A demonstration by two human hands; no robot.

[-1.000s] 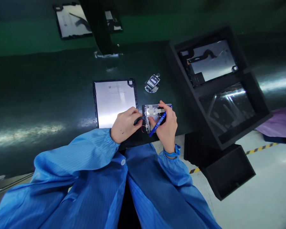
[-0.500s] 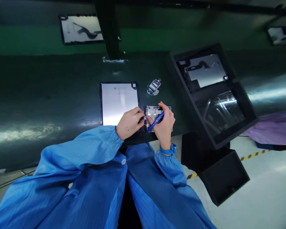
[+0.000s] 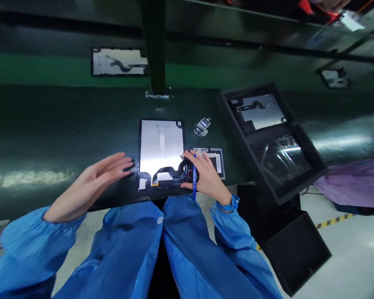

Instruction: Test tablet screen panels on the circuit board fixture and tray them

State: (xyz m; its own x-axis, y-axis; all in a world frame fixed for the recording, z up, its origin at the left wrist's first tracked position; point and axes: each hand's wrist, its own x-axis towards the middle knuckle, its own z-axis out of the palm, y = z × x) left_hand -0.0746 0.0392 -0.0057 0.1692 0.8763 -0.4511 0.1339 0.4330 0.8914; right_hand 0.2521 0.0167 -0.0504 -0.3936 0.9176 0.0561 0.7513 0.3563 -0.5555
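A tablet-like screen panel (image 3: 162,145) with a silvery back and black frame lies on the dark green bench. Near its lower edge runs a black flex cable (image 3: 171,171). To its left, my left hand (image 3: 96,180) is held off the panel, fingers stretched out, holding nothing. My right hand (image 3: 209,178) has a blue pen (image 3: 194,178) among its fingers, its fingertips and thumb at the panel's right edge. Partly under that hand is a flat electronic assembly (image 3: 218,161) with a white label. A small shiny metal piece (image 3: 202,126) lies above it.
A black two-compartment tray (image 3: 237,124) stands at the right, holding another panel and clear film-like pieces. Below it is a black open box (image 3: 299,245). A dark post (image 3: 154,50) rises behind the panel. Another panel (image 3: 120,61) lies behind, and purple cloth (image 3: 355,180) is at right.
My left hand has moved away leftward and opened. My right hand has shifted from the assembly to the panel's right edge, and the pen has swung closer to vertical. The view has tilted up.
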